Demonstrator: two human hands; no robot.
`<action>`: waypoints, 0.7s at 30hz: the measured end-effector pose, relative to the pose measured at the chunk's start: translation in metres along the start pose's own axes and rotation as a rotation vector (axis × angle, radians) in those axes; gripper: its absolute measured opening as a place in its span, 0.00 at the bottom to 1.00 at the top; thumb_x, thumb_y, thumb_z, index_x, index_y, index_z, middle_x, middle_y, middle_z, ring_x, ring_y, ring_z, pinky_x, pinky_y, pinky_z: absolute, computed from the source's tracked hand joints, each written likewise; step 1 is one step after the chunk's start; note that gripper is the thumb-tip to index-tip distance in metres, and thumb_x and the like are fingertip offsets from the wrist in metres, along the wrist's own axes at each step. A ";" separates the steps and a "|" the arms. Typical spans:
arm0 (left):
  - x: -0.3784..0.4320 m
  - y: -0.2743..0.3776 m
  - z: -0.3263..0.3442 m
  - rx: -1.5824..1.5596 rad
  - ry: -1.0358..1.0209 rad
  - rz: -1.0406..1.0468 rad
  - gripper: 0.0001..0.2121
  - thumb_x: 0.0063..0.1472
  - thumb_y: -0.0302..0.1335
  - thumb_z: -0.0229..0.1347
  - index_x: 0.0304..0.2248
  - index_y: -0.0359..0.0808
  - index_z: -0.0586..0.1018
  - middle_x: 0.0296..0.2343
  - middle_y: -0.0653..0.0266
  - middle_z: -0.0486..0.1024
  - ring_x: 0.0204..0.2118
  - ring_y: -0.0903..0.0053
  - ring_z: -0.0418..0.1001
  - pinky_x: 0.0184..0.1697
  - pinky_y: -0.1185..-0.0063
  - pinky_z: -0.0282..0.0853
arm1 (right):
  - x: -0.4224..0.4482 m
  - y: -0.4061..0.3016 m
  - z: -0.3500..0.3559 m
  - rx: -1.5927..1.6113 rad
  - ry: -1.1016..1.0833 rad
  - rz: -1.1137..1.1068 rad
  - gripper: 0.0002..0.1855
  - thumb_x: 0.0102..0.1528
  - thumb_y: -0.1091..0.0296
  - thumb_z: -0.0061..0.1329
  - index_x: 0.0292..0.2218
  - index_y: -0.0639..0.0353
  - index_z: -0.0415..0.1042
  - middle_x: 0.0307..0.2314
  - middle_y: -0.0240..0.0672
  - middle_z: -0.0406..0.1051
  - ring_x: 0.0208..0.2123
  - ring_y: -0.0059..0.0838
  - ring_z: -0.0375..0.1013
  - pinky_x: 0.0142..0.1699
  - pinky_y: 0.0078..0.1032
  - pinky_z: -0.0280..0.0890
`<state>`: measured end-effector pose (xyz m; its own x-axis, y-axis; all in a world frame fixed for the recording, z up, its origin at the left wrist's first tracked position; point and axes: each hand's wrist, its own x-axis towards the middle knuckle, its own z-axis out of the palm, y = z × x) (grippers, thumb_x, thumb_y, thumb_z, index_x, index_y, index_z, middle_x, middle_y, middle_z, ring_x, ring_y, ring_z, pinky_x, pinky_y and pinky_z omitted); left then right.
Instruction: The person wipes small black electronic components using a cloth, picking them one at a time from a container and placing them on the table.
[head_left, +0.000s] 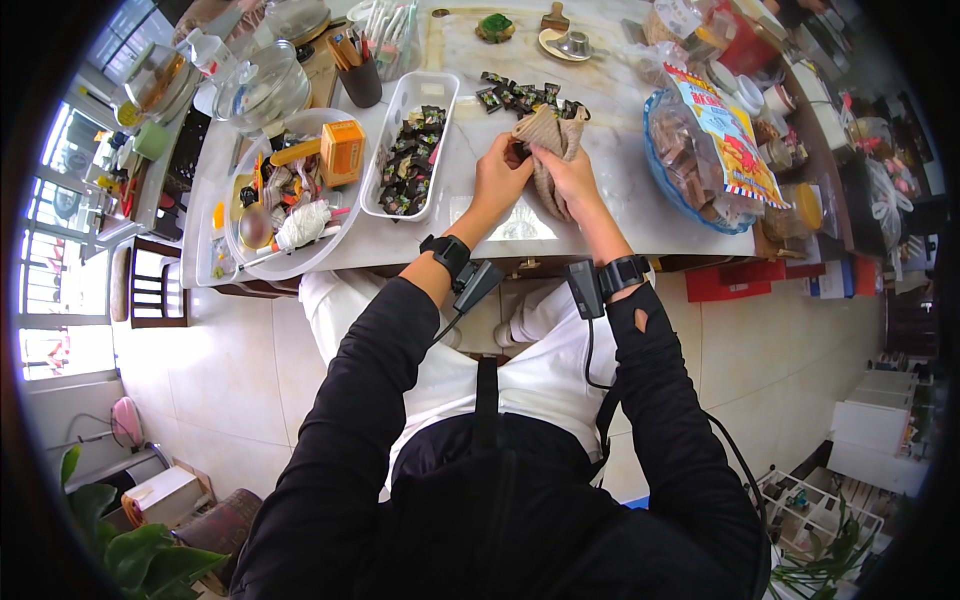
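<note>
Over the marble-look tabletop (465, 244), my right hand (566, 176) grips a folded beige textured cloth (551, 129) with its thumb on the near side. My left hand (501, 178) is just left of it, fingertips pinched against the cloth around a small dark thing (520, 152). Most of that thing is hidden by fingers and cloth. Right behind the cloth lies a loose pile of small dark wrapped packets (517, 97). More such packets (411, 161) fill much of a long white plastic tray (448, 105) to the left of my hands.
At left, a round translucent basin (296, 266) holds an orange box (343, 154), white string (304, 225) and odds and ends. A brown pen cup (361, 82) stands behind. To the right, a blue bowl (654, 161) holds brown pieces under a printed snack bag (727, 135).
</note>
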<state>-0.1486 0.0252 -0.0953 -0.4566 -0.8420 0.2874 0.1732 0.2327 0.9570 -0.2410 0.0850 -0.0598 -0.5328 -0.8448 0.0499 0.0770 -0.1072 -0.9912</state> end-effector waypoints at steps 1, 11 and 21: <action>-0.001 0.003 0.003 -0.063 -0.005 -0.005 0.10 0.49 0.21 0.50 0.33 0.30 0.67 0.22 0.66 0.69 0.22 0.86 0.64 0.25 0.88 0.62 | 0.001 0.000 -0.002 -0.002 0.004 0.005 0.15 0.45 0.72 0.48 0.35 0.65 0.63 0.28 0.31 0.66 0.29 0.18 0.65 0.34 0.17 0.60; 0.002 0.007 -0.007 -0.378 -0.092 -0.176 0.08 0.53 0.24 0.48 0.32 0.28 0.68 0.24 0.64 0.69 0.25 0.84 0.67 0.27 0.87 0.64 | -0.001 -0.003 0.000 0.135 0.082 0.073 0.10 0.48 0.73 0.42 0.34 0.66 0.64 0.28 0.33 0.67 0.28 0.21 0.66 0.34 0.17 0.61; 0.002 0.005 -0.004 -0.131 -0.136 -0.140 0.10 0.50 0.23 0.51 0.34 0.28 0.69 0.24 0.64 0.69 0.25 0.86 0.66 0.28 0.88 0.64 | 0.002 0.006 -0.010 0.123 0.039 0.063 0.12 0.48 0.68 0.43 0.35 0.64 0.64 0.28 0.32 0.67 0.28 0.19 0.65 0.34 0.17 0.59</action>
<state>-0.1448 0.0228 -0.0897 -0.5956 -0.7865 0.1635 0.2078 0.0458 0.9771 -0.2505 0.0878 -0.0669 -0.5559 -0.8310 -0.0187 0.2124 -0.1203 -0.9698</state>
